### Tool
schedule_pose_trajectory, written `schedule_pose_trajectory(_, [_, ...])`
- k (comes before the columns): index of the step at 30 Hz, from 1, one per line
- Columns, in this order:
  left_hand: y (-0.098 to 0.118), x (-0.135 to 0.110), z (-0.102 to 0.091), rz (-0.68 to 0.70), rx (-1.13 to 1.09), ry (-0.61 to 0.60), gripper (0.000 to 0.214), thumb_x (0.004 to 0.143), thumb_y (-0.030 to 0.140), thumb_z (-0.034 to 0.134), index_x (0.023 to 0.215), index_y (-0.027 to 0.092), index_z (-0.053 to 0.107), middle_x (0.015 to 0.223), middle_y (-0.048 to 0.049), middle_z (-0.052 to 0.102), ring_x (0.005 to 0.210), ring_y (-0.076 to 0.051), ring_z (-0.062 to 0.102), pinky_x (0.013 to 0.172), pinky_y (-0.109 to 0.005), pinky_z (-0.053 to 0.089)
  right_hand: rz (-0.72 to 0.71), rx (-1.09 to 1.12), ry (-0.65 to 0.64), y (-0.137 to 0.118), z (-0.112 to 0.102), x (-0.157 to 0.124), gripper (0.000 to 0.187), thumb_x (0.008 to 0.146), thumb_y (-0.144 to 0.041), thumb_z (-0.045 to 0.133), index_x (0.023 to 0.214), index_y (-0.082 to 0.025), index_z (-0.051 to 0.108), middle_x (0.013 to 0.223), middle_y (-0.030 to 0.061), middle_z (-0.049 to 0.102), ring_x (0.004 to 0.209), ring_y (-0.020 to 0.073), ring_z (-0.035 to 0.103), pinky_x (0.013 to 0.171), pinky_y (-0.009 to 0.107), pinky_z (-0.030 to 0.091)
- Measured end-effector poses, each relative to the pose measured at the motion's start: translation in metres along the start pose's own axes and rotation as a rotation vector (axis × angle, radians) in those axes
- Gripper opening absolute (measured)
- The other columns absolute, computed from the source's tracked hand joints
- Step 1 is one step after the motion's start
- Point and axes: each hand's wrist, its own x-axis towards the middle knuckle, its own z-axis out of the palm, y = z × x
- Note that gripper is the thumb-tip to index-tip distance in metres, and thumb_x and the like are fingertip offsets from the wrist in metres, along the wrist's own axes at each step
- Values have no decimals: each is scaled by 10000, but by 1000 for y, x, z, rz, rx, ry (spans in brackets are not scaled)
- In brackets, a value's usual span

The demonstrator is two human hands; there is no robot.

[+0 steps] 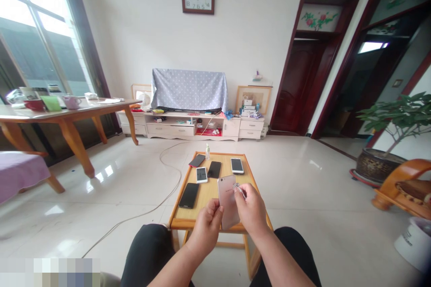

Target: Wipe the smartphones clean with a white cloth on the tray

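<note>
My left hand [209,222] grips the lower left edge of a rose-gold smartphone [228,206], held upright with its back toward me. At the phone's upper right, my right hand [251,208] pinches a small whitish cloth or tissue [238,187] against the back. Beyond the hands is a small wooden table [205,216]. On it lie a large black phone [189,195], a white phone [202,175], another black phone [214,169], a red-edged dark phone [197,160] and a white phone with a dark screen [237,165]. A small clear spray bottle [208,152] stands at the far edge.
A cable [161,197] runs over the tiled floor on the left. A dining table [81,110] with cups stands farther left. A low TV cabinet [171,132] is along the wall. A potted plant [377,166] and a white bucket [414,242] stand on the right.
</note>
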Motion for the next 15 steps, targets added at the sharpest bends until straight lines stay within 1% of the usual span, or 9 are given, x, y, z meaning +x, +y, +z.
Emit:
schedule_pose_trajectory(5, [4,-1,2,-7,35,-17,314,954,478,521,979,184,627,835,-34,656,797,-169,575,732,-265,443,-112,51,-102,-7,3,-7,195,946,-406,518,884,-243,604,844,22,693,747,194,630,669,275,412])
schedule_pose_trajectory(6, [5,-1,2,-4,41,-16,313,950,479,526,981,185,629,842,-35,660,800,-170,575,733,-263,442,-106,59,-97,-7,3,-5,197,945,-412,522,889,-243,605,843,21,692,747,193,628,671,275,414])
schedule_pose_trajectory(8, [5,-1,0,1,53,-11,303,945,477,536,988,192,630,864,-36,667,791,-168,573,720,-257,433,-48,67,-44,-5,1,1,212,941,-431,526,889,-240,603,831,20,687,735,195,621,664,279,417])
schedule_pose_trajectory(10, [4,-2,-1,0,74,-19,288,949,468,530,984,198,624,845,-28,662,753,-157,561,688,-249,419,10,73,0,-2,-1,7,228,940,-441,523,870,-237,596,802,20,677,714,197,611,650,281,419])
schedule_pose_trajectory(11, [4,-2,-1,2,92,-26,280,955,460,520,977,200,621,828,-23,657,734,-152,554,674,-247,412,19,81,1,-2,-2,7,229,939,-440,523,862,-236,592,789,17,673,703,195,607,643,281,419])
schedule_pose_trajectory(12, [4,-2,-1,11,115,-35,272,962,449,509,972,200,617,815,-20,651,726,-150,550,668,-246,408,9,93,-17,-4,-2,6,224,939,-436,525,861,-236,592,788,15,673,700,192,607,641,280,420])
schedule_pose_trajectory(15, [6,-1,2,62,195,-62,249,982,409,472,987,202,610,842,-30,653,773,-161,571,699,-257,415,-97,134,-109,-13,0,-1,190,940,-409,543,881,-239,605,846,16,687,745,185,624,668,275,426])
